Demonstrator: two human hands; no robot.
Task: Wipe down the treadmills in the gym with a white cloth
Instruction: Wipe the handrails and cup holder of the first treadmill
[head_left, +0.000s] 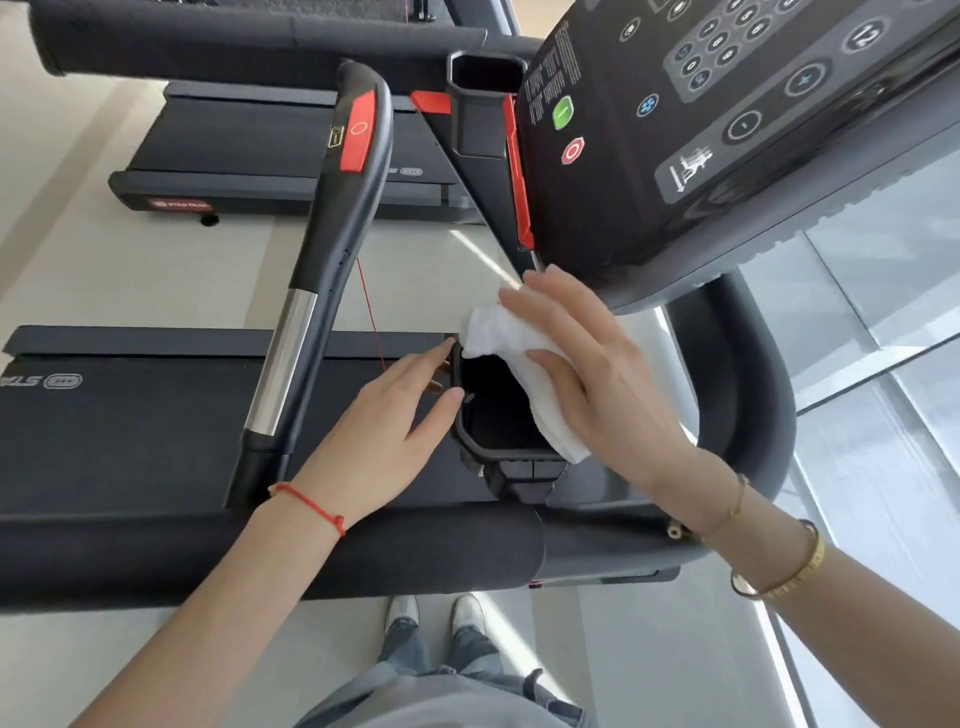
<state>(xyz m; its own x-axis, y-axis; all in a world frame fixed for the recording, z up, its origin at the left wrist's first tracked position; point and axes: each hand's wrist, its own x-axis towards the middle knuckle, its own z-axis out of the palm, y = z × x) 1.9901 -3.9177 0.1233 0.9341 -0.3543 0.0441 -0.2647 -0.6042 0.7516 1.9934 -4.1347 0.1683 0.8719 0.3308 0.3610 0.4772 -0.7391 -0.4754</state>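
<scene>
A white cloth (519, 364) lies folded over the right rim of the near treadmill's black cup holder (493, 415). My right hand (597, 374) presses it there with straight fingers, thumb on the cloth. My left hand (384, 431) rests on the holder's left rim, fingers loosely extended. The treadmill's console (727, 119) with its keypad looms at the upper right. Its black handrail (332, 223), with a red patch and a chrome section, slants across the middle.
A second treadmill (280, 156) stands behind on the pale floor. The near treadmill's belt (130, 431) lies at the left and a padded front bar (260, 556) crosses below my hands. A glass wall (883, 364) runs along the right. My shoes (436, 613) show below.
</scene>
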